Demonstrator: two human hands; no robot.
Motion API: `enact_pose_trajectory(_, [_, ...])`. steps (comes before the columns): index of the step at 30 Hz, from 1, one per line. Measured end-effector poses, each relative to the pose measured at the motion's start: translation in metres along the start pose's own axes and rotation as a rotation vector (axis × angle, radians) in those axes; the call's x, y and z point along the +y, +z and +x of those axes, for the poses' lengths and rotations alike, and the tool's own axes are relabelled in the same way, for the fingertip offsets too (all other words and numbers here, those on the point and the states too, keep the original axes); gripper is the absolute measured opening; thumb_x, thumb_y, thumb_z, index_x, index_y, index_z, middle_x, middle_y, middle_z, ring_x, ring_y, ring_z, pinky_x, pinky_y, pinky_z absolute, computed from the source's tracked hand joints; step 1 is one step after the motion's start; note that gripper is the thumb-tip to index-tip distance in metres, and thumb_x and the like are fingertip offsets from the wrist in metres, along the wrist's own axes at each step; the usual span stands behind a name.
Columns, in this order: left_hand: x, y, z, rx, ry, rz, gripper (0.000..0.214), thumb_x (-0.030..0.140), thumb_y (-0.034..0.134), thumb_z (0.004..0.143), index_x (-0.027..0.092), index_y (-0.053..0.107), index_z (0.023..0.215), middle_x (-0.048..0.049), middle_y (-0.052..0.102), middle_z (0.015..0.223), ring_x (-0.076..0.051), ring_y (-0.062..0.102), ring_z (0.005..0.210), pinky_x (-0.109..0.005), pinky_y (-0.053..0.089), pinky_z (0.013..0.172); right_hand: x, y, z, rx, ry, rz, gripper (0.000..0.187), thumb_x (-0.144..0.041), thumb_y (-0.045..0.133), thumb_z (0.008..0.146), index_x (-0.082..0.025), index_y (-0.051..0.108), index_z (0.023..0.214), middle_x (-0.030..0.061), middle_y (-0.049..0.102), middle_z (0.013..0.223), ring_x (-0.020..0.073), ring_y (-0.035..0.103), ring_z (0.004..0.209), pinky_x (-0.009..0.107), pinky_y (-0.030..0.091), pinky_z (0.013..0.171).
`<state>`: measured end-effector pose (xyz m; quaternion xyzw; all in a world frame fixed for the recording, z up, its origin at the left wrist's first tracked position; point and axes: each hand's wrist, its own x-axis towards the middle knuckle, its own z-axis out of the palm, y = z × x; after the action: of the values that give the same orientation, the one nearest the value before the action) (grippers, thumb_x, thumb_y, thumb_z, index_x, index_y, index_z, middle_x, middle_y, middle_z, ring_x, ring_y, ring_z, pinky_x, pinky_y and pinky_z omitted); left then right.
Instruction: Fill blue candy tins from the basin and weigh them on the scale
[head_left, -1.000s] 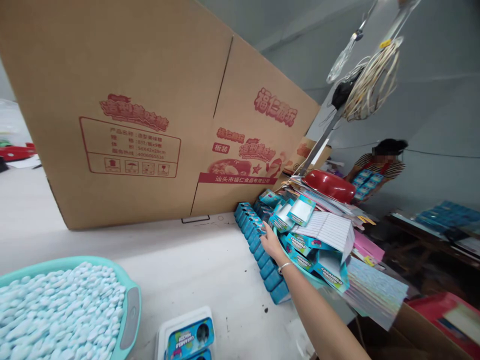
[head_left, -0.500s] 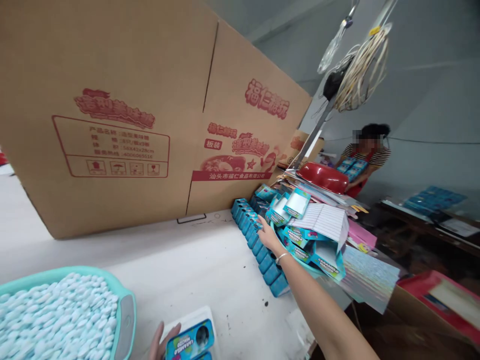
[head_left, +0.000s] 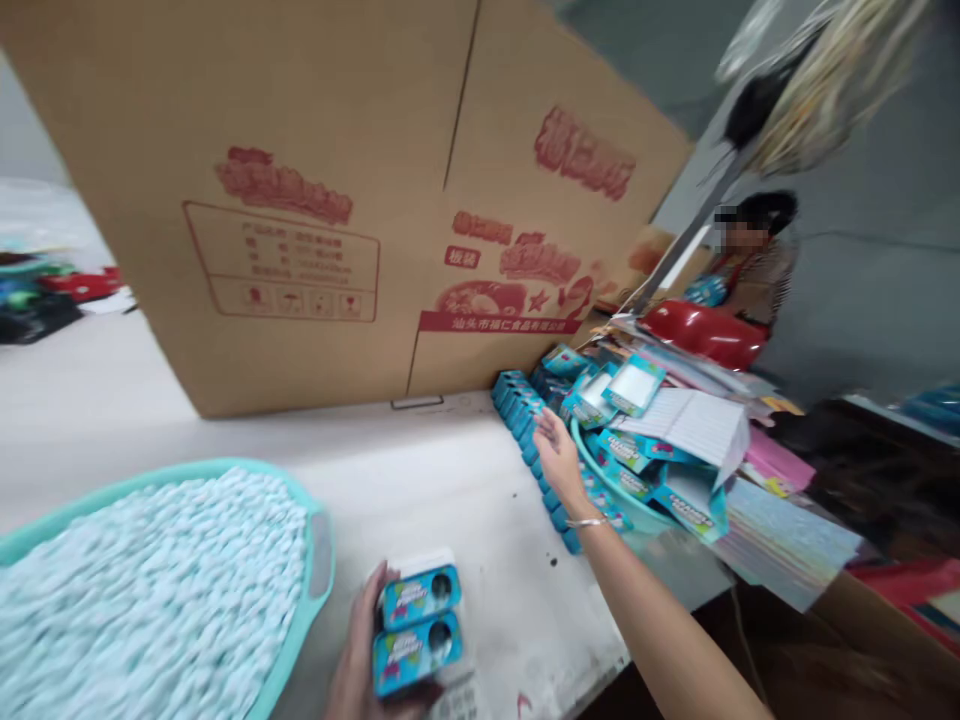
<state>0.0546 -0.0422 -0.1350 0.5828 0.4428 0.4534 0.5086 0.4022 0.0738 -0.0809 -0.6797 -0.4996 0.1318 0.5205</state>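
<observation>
At the bottom centre, my left hand (head_left: 360,640) wraps the left side of two small blue candy boxes (head_left: 416,655), each with a round dark window. They lie side by side over a white backing (head_left: 435,562), partly hidden beneath them. My right hand (head_left: 556,455) reaches forward, fingers stretched out, over a long row of small blue boxes (head_left: 517,400) on the white table (head_left: 480,480). Its fingertips are beside the row's edge; whether they touch a box I cannot tell. Nothing shows in that hand.
At left stands a turquoise basket (head_left: 319,560) of pale blue candies. A large cardboard carton (head_left: 300,350) stands across the back. Right of the row, a turquoise basin (head_left: 637,510) holds open display boxes (head_left: 634,385). A red bowl (head_left: 705,335) sits on papers; a person (head_left: 750,255) is behind.
The view has swung left and down. My left hand and two blue boxes now show more fully. My right hand's fingers have straightened and sit slightly back along the row.
</observation>
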Motion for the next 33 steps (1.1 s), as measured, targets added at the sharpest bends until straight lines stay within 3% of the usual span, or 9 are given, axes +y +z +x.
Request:
enact_pose_trajectory(4, [0.023, -0.006, -0.006, -0.080, -0.002, -0.001, 0.109, 0.024, 0.080, 0.063, 0.031, 0.013, 0.148, -0.0111, 0.030, 0.152, -0.034, 0.033, 0.136, -0.049, 0.036, 0.108, -0.044, 0.030, -0.102, -0.249, 0.154, 0.494, 0.050, -0.049, 0.033, 0.094, -0.026, 0.039, 0.138, 0.0093, 0.050, 0.138, 0.0219, 0.045, 0.128, 0.047, 0.032, 0.109])
enact_pose_trajectory(7, [0.025, -0.002, -0.006, -0.143, -0.038, -0.081, 0.106, 0.024, 0.078, 0.067, 0.031, 0.010, 0.148, -0.0114, 0.028, 0.151, -0.032, 0.035, 0.136, -0.048, 0.034, 0.109, -0.076, 0.051, -0.177, -0.425, 0.240, 0.732, 0.055, -0.056, 0.019, 0.094, -0.031, 0.039, 0.139, 0.0038, 0.043, 0.145, 0.0188, 0.033, 0.137, 0.045, 0.019, 0.115])
enact_pose_trajectory(11, [0.022, 0.008, -0.007, -0.167, -0.047, -0.249, 0.094, 0.027, 0.073, 0.074, 0.026, 0.014, 0.147, -0.0142, 0.036, 0.147, -0.030, 0.045, 0.129, -0.045, 0.038, 0.108, -0.098, 0.073, -0.229, -0.405, 0.325, 0.845, 0.056, -0.058, 0.022, 0.093, -0.031, 0.037, 0.141, 0.0018, 0.038, 0.148, 0.0212, 0.032, 0.138, 0.045, 0.024, 0.115])
enact_pose_trajectory(17, [0.018, 0.006, -0.007, -0.183, 0.026, -0.173, 0.090, 0.027, 0.071, 0.078, 0.024, 0.015, 0.149, -0.0109, 0.022, 0.155, -0.029, 0.033, 0.137, -0.039, 0.034, 0.111, -0.096, 0.074, -0.229, -0.323, 0.307, 0.793, 0.058, -0.058, 0.027, 0.093, -0.028, 0.035, 0.142, 0.0032, 0.039, 0.147, 0.0227, 0.033, 0.137, 0.045, 0.025, 0.115])
enact_pose_trajectory(22, [0.015, 0.004, -0.014, -0.172, 0.025, -0.109, 0.089, 0.028, 0.069, 0.080, 0.023, 0.014, 0.150, -0.0101, 0.046, 0.142, -0.029, 0.039, 0.134, -0.044, 0.035, 0.111, -0.091, 0.071, -0.232, -0.259, 0.287, 0.779, 0.059, -0.059, 0.022, 0.093, -0.027, 0.035, 0.141, 0.0019, 0.036, 0.149, 0.0206, 0.030, 0.139, 0.044, 0.022, 0.116])
enact_pose_trajectory(24, [0.019, -0.002, -0.024, -0.122, 0.040, -0.097, 0.079, 0.026, 0.069, 0.080, 0.024, 0.026, 0.147, -0.0094, 0.049, 0.141, -0.029, 0.041, 0.132, -0.046, 0.035, 0.110, -0.090, 0.066, -0.232, -0.221, 0.280, 0.776, 0.058, -0.057, 0.019, 0.094, -0.027, 0.037, 0.140, 0.0022, 0.037, 0.149, 0.0193, 0.030, 0.139, 0.044, 0.020, 0.117])
enact_pose_trajectory(27, [0.029, -0.027, -0.050, -0.038, 0.109, 0.006, 0.056, 0.019, 0.068, 0.079, 0.024, 0.051, 0.132, -0.0080, 0.046, 0.143, -0.028, 0.043, 0.131, -0.043, 0.035, 0.111, -0.090, 0.050, -0.225, -0.112, 0.272, 0.721, 0.059, -0.056, 0.013, 0.094, -0.026, 0.041, 0.136, 0.0050, 0.042, 0.145, 0.0196, 0.035, 0.136, 0.045, 0.023, 0.115])
enact_pose_trajectory(30, [0.032, -0.064, -0.085, 0.014, 0.132, 0.157, 0.044, 0.015, 0.069, 0.077, 0.025, 0.060, 0.119, -0.0074, 0.057, 0.130, -0.025, 0.053, 0.122, -0.037, 0.043, 0.105, -0.102, 0.032, -0.205, -0.036, 0.226, 0.645, 0.051, -0.052, 0.021, 0.095, -0.024, 0.046, 0.131, 0.0089, 0.051, 0.135, 0.0229, 0.048, 0.125, 0.048, 0.035, 0.107])
enact_pose_trajectory(33, [0.022, -0.092, -0.116, 0.164, 0.023, 0.269, 0.038, 0.020, 0.072, 0.074, 0.025, 0.063, 0.110, -0.0046, 0.064, 0.117, -0.022, 0.059, 0.112, -0.032, 0.046, 0.101, -0.139, 0.033, -0.184, -0.174, 0.104, 0.585, 0.038, -0.042, 0.039, 0.094, -0.025, 0.051, 0.126, 0.0066, 0.059, 0.121, 0.0224, 0.058, 0.109, 0.046, 0.042, 0.100])
